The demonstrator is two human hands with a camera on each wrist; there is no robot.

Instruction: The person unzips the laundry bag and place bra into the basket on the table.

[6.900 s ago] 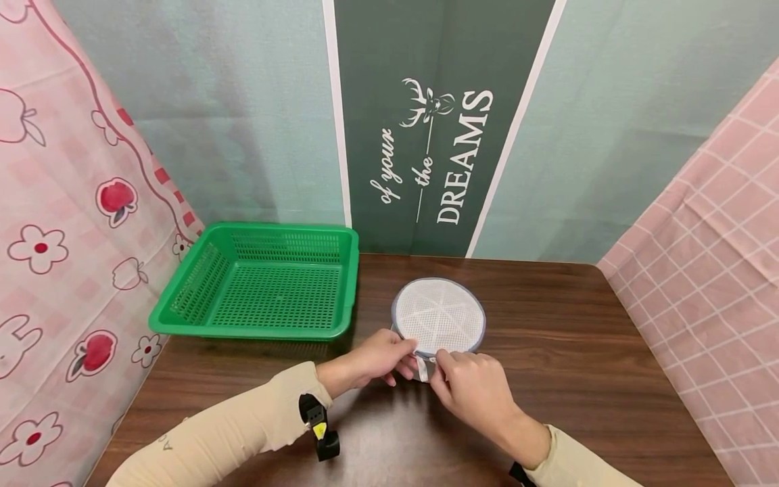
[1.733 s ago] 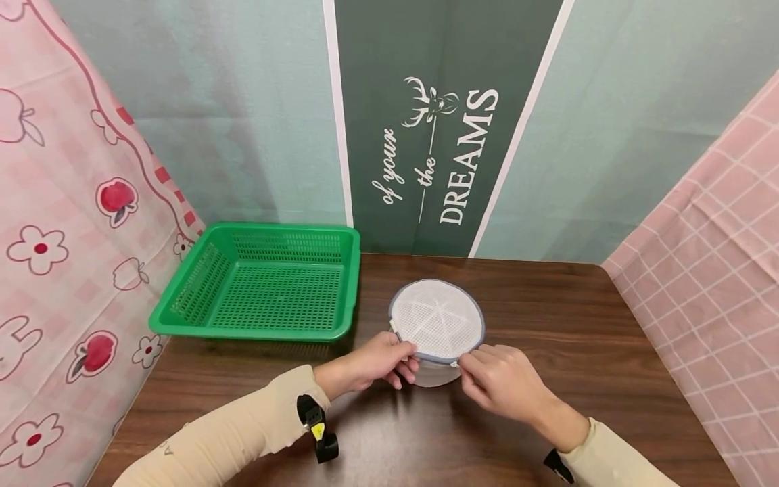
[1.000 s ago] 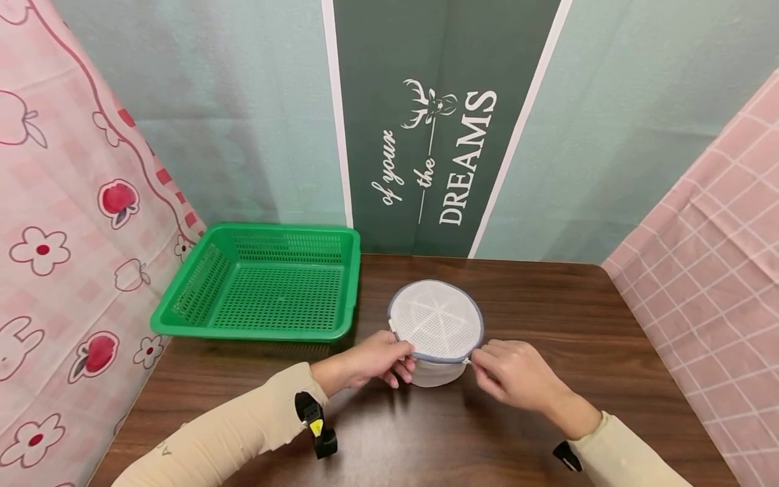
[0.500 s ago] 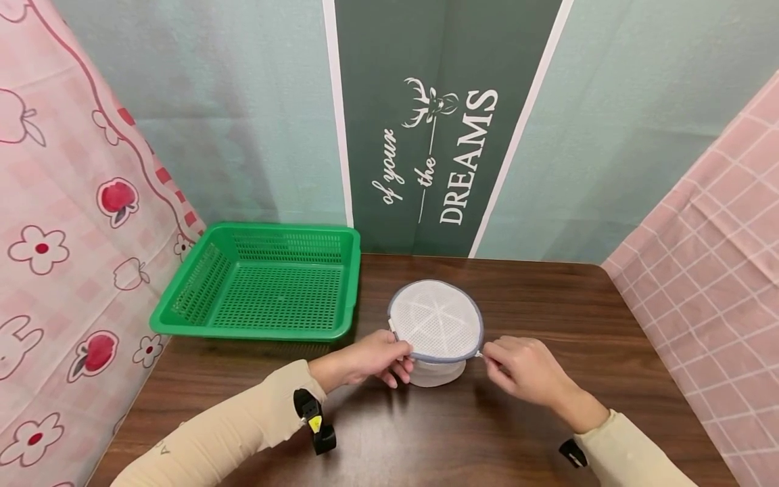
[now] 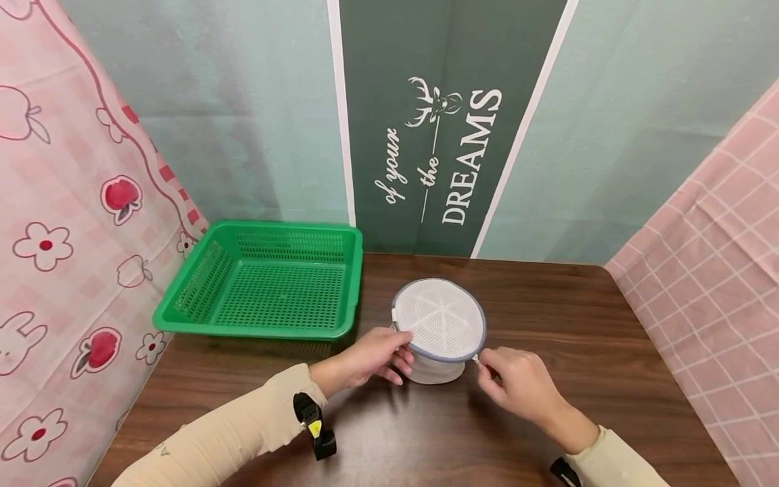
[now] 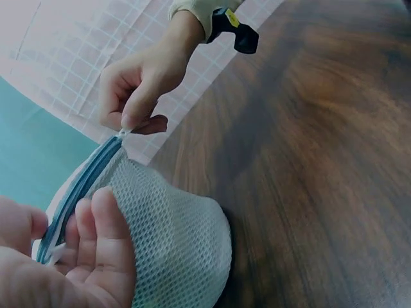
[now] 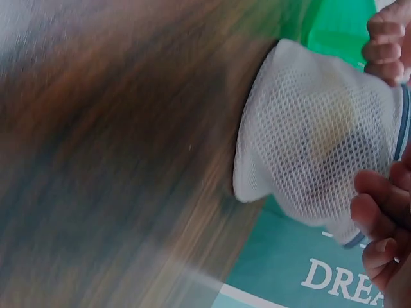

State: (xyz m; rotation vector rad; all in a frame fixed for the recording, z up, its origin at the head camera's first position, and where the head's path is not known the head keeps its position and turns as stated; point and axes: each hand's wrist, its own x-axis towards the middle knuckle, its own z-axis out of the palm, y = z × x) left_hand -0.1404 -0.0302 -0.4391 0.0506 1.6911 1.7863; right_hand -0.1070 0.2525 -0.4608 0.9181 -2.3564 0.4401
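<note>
A round white mesh laundry bag [image 5: 438,316] with a blue-grey zippered rim stands on the table in the head view. My left hand [image 5: 372,357] pinches the rim at its near left, thumb on top and fingers below. At the near right of the rim, my right hand [image 5: 517,380] pinches the small zipper pull [image 5: 477,359]. The left wrist view shows the blue zipper band [image 6: 90,176] running between both hands, its teeth side toward the camera. Through the mesh wall [image 7: 302,128] in the right wrist view, blurred yellowish and dark patches show inside.
A green perforated plastic basket [image 5: 274,291] stands on the left of the brown wooden table [image 5: 548,304]. A printed green curtain [image 5: 438,135] hangs behind the table, with pink patterned cloths [image 5: 55,237] at the sides.
Over the earlier frames my right hand has travelled right along the rim with the zipper pull, then come slightly back toward me in the last half second. My left hand has stayed nearly in place.
</note>
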